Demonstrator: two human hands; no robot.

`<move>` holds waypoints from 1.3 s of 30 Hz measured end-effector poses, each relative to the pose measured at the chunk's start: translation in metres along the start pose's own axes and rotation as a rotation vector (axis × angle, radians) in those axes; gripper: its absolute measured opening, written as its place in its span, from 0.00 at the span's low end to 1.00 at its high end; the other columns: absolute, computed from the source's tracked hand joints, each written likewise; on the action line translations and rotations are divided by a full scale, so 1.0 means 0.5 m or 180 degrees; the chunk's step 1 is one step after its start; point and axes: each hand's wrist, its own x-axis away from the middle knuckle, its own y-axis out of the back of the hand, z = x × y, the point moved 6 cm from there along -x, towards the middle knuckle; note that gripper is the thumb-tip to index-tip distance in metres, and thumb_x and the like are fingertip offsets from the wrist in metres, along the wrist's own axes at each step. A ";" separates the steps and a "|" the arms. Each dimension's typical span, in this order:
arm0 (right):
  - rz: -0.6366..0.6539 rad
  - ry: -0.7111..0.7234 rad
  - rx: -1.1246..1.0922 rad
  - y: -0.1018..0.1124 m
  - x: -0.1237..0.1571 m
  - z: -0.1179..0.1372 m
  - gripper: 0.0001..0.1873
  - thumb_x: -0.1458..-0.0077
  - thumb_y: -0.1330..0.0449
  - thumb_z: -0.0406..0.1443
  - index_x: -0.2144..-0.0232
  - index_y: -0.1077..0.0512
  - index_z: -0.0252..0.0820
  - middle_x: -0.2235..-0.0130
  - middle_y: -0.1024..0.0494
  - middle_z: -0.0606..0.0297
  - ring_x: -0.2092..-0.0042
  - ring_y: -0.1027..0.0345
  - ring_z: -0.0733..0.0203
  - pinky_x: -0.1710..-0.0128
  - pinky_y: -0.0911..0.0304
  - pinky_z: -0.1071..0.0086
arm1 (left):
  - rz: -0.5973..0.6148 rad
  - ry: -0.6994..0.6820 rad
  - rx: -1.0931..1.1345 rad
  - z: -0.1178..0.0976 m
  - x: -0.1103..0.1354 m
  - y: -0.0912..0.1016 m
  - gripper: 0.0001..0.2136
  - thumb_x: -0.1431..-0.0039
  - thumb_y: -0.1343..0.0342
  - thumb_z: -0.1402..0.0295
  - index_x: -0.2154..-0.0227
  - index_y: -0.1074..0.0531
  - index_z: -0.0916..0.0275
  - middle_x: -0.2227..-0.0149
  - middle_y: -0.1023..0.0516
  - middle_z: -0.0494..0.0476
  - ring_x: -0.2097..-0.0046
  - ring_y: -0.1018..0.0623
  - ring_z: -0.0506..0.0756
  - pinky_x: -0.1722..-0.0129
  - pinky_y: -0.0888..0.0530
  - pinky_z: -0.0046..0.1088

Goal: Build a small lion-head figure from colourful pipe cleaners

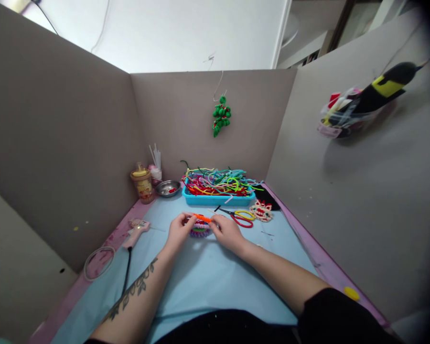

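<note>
Between my hands is a short orange pipe cleaner (202, 218) that looks coiled or twisted. My left hand (179, 228) pinches its left end, and my right hand (228, 231) grips the right end. Right under it shows a rounded craft piece (199, 233) in purple, green and red loops, partly covered by my fingers. Whether the orange strip is joined to that piece, I cannot tell. Scissors (241, 217) with red and yellow handles lie just beyond my right hand, beside a cream and red looped ornament (261, 210).
A blue tray (218, 200) heaped with pipe cleaners stands at the back. Left of it are a metal bowl (168, 188), a lidded cup (142, 185) and a pink glue gun (136, 231) with a cord. A green ornament (221, 116) hangs on the back panel.
</note>
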 end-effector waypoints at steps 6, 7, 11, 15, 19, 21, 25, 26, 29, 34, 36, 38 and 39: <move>0.0018 -0.0051 -0.0146 -0.006 0.001 -0.010 0.09 0.42 0.48 0.37 0.67 0.29 0.42 0.68 0.25 0.64 0.67 0.33 0.62 0.67 0.45 0.72 | -0.0016 0.0039 -0.0050 -0.005 0.002 -0.001 0.16 0.53 0.39 0.57 0.70 0.26 0.67 0.72 0.23 0.56 0.70 0.26 0.52 0.68 0.30 0.25; 0.0013 -0.0048 -0.0166 -0.007 0.001 -0.011 0.09 0.42 0.48 0.38 0.66 0.29 0.42 0.68 0.25 0.64 0.67 0.33 0.62 0.67 0.45 0.72 | -0.0007 0.0049 -0.0041 -0.006 0.002 -0.002 0.16 0.53 0.39 0.57 0.70 0.26 0.67 0.72 0.23 0.56 0.70 0.26 0.52 0.69 0.30 0.25; -0.0020 -0.0018 -0.0260 -0.007 0.001 -0.013 0.08 0.42 0.48 0.37 0.66 0.29 0.42 0.67 0.24 0.64 0.66 0.33 0.61 0.66 0.43 0.72 | -0.0004 0.0092 -0.0015 -0.006 0.002 -0.002 0.15 0.54 0.39 0.57 0.70 0.26 0.67 0.73 0.23 0.55 0.71 0.26 0.52 0.69 0.31 0.25; -0.0054 0.0011 -0.0316 -0.003 0.001 -0.010 0.09 0.41 0.48 0.38 0.65 0.29 0.43 0.66 0.24 0.63 0.65 0.33 0.61 0.65 0.43 0.72 | -0.0006 0.0106 -0.0007 -0.003 0.001 -0.002 0.16 0.54 0.38 0.57 0.70 0.26 0.67 0.72 0.22 0.56 0.70 0.25 0.52 0.68 0.30 0.26; -0.0096 0.0021 -0.0358 -0.001 0.000 -0.009 0.09 0.41 0.48 0.38 0.65 0.29 0.42 0.66 0.24 0.63 0.64 0.33 0.61 0.64 0.42 0.71 | 0.0014 0.0115 0.0002 -0.001 0.001 -0.003 0.16 0.54 0.38 0.57 0.70 0.26 0.67 0.72 0.22 0.56 0.70 0.25 0.53 0.67 0.30 0.27; -0.0089 -0.0004 -0.0364 -0.002 0.001 -0.010 0.09 0.42 0.48 0.38 0.65 0.29 0.42 0.66 0.24 0.63 0.64 0.32 0.61 0.64 0.42 0.72 | 0.0018 0.0104 0.0016 -0.001 0.001 -0.004 0.16 0.53 0.39 0.57 0.70 0.26 0.67 0.71 0.22 0.56 0.70 0.25 0.53 0.67 0.29 0.27; -0.0088 -0.0119 -0.0349 -0.004 0.000 -0.014 0.09 0.42 0.48 0.38 0.65 0.29 0.42 0.66 0.24 0.63 0.64 0.32 0.61 0.65 0.42 0.72 | 0.0020 0.0094 0.0062 -0.003 0.003 -0.005 0.16 0.54 0.39 0.57 0.70 0.26 0.67 0.72 0.22 0.56 0.69 0.25 0.53 0.67 0.29 0.26; -0.0098 -0.0156 -0.0352 -0.003 0.000 -0.015 0.09 0.42 0.48 0.38 0.65 0.29 0.42 0.65 0.24 0.63 0.64 0.32 0.61 0.65 0.42 0.72 | 0.0015 0.0100 0.0070 -0.004 0.003 -0.006 0.16 0.54 0.39 0.57 0.70 0.26 0.67 0.72 0.22 0.56 0.69 0.25 0.53 0.67 0.30 0.26; -0.0107 -0.0239 -0.0361 -0.002 -0.001 -0.015 0.08 0.43 0.47 0.38 0.65 0.30 0.42 0.66 0.24 0.63 0.65 0.31 0.61 0.66 0.42 0.72 | 0.0011 0.0118 0.0070 -0.005 0.005 -0.006 0.16 0.54 0.38 0.57 0.70 0.26 0.66 0.71 0.22 0.56 0.70 0.25 0.52 0.68 0.30 0.26; -0.0102 -0.0298 -0.0318 0.002 0.000 -0.013 0.08 0.43 0.47 0.38 0.67 0.31 0.42 0.68 0.24 0.64 0.68 0.32 0.62 0.69 0.44 0.73 | 0.0002 0.0099 0.0035 -0.003 0.004 -0.006 0.15 0.54 0.39 0.58 0.70 0.26 0.66 0.72 0.22 0.56 0.70 0.25 0.52 0.69 0.30 0.25; -0.0100 -0.0293 -0.0307 0.002 0.000 -0.012 0.07 0.43 0.47 0.38 0.67 0.31 0.42 0.68 0.24 0.64 0.69 0.33 0.63 0.70 0.44 0.73 | 0.0019 0.0105 0.0010 0.000 0.004 -0.006 0.15 0.54 0.39 0.58 0.70 0.26 0.66 0.72 0.23 0.56 0.70 0.25 0.52 0.68 0.30 0.25; -0.0098 -0.0298 -0.0308 0.001 0.001 -0.013 0.07 0.43 0.47 0.38 0.67 0.32 0.42 0.68 0.24 0.64 0.70 0.33 0.63 0.70 0.45 0.73 | 0.0013 0.0118 -0.0007 0.002 0.003 -0.005 0.15 0.53 0.39 0.58 0.69 0.26 0.66 0.72 0.23 0.56 0.70 0.25 0.52 0.68 0.30 0.26; -0.0097 -0.0308 -0.0310 0.001 0.001 -0.013 0.08 0.43 0.47 0.39 0.66 0.32 0.42 0.69 0.24 0.64 0.70 0.33 0.63 0.70 0.45 0.73 | 0.0004 0.0123 -0.0007 0.003 0.003 -0.005 0.15 0.54 0.39 0.57 0.69 0.26 0.66 0.72 0.23 0.56 0.70 0.25 0.52 0.68 0.30 0.26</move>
